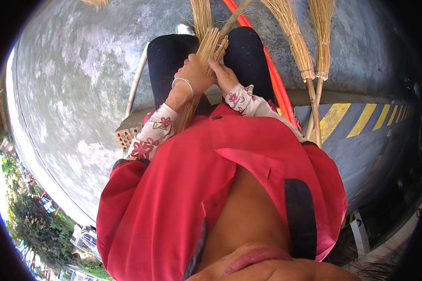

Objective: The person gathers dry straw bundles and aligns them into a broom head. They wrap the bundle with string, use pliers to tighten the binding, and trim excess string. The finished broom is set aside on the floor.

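Between my knees I hold a bundle of pale straw stalks (209,43), its cut ends pointing away from me. My left hand (192,77), with a white bangle on its wrist, wraps round the bundle. Pressed against its right side is my right hand (225,76), thumb along the stalks and fingers mostly hidden. Toward my body the lower stalks (186,114) run down past my left wrist. Just beyond the bundle, more broom straw (201,16) shows, and a wooden stick (234,18) slants up to the right.
Two straw brooms (293,37) (322,35) lie to the right, handles toward me. Orange-red poles (277,82) run beside my right leg. A thin pale stick (137,79) and a perforated brick (125,136) are at my left. Yellow-striped boarding (361,120) stands right.
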Demonstrator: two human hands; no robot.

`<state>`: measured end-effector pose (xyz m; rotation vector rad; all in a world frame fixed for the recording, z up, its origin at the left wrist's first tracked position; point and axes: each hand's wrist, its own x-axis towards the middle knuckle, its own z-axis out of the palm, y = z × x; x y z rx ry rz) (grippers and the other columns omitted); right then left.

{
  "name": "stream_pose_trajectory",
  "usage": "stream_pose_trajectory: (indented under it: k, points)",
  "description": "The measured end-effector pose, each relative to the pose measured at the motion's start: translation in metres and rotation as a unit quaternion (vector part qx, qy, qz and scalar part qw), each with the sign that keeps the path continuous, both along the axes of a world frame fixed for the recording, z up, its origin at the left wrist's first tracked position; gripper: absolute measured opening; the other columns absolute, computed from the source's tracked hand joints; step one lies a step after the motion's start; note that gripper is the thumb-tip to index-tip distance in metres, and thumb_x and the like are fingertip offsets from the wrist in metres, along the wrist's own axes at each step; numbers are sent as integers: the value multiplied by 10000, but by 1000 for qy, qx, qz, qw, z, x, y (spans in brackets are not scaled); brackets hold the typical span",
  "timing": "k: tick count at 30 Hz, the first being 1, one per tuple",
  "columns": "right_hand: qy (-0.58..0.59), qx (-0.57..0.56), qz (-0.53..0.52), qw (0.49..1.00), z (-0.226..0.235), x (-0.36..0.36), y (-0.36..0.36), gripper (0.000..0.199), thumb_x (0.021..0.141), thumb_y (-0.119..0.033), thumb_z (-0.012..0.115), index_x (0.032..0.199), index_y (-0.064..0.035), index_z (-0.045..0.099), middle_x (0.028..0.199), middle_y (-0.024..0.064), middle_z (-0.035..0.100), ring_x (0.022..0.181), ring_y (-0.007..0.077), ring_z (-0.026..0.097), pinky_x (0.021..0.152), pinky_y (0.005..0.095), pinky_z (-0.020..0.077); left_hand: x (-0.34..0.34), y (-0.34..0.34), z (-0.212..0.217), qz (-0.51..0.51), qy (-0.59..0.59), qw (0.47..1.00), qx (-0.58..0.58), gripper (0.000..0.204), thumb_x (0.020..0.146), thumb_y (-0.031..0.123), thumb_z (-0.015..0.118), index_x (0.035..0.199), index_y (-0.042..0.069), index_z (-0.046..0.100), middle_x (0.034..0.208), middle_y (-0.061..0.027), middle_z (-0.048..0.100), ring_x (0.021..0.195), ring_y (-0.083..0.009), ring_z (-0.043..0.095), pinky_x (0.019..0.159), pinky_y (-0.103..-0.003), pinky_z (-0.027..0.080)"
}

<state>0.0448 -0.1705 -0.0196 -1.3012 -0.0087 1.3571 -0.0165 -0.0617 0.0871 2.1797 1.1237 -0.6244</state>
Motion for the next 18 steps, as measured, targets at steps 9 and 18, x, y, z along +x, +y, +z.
stream_pose_trajectory:
  k: [9,18]
  points:
    - [24,-6,-52,998,-25,-7,1,638,988,-504,540,1235,80,611,1099,149,695,1005,194,645,875,306,494,-4,-12,-21,-153,-163,966,132,769,781,187,642,1355,-183,289,1193,-306,511,1154,-437,512,1055,-514,332]
    - [-74,129,-98,984,68,45,-128,308,1032,-174,500,1216,49,606,1021,182,704,864,227,706,746,338,597,-14,-17,-8,-192,-189,948,166,1038,721,288,773,1499,-83,194,1526,-338,254,1449,-478,215,1161,-544,194]
